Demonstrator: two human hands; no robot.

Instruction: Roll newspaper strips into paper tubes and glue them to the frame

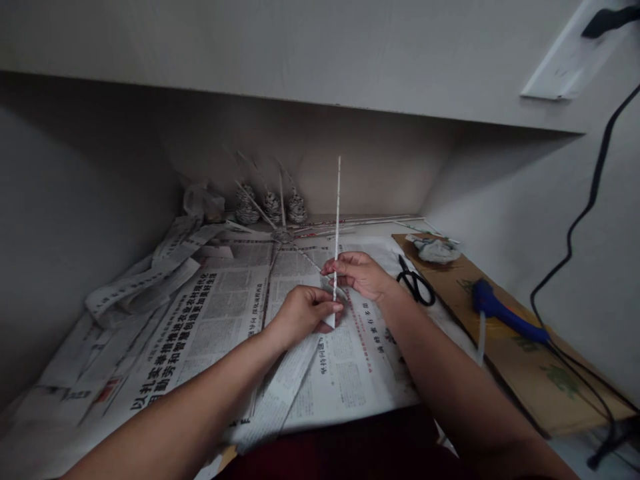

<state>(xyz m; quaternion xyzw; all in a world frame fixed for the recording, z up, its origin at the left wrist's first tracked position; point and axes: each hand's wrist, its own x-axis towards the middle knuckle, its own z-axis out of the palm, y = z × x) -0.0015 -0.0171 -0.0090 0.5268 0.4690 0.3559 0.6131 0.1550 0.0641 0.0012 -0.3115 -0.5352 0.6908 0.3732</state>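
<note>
A thin, tightly rolled paper stick (339, 207) stands nearly upright between my two hands. My right hand (364, 275) pinches it partway up between thumb and fingers. Lower down, my left hand (306, 308) is closed on its bottom end, where a flat newspaper strip (287, 383) runs from the stick down toward the table's front edge. Beyond my hands, a small woven paper disc (283, 236) with several paper sticks radiating from it lies on the newspaper sheets (220, 333). One of its sticks reaches toward my right hand.
Black-handled scissors (416, 283) lie to the right. Beside them, a cardboard sheet (525, 373) bears a blue glue gun (507, 313) and a crumpled plastic piece (435, 250). Cut newspaper strips (145, 287) pile up left. Several small woven pieces (271, 207) stand behind, under a low overhang (300, 53).
</note>
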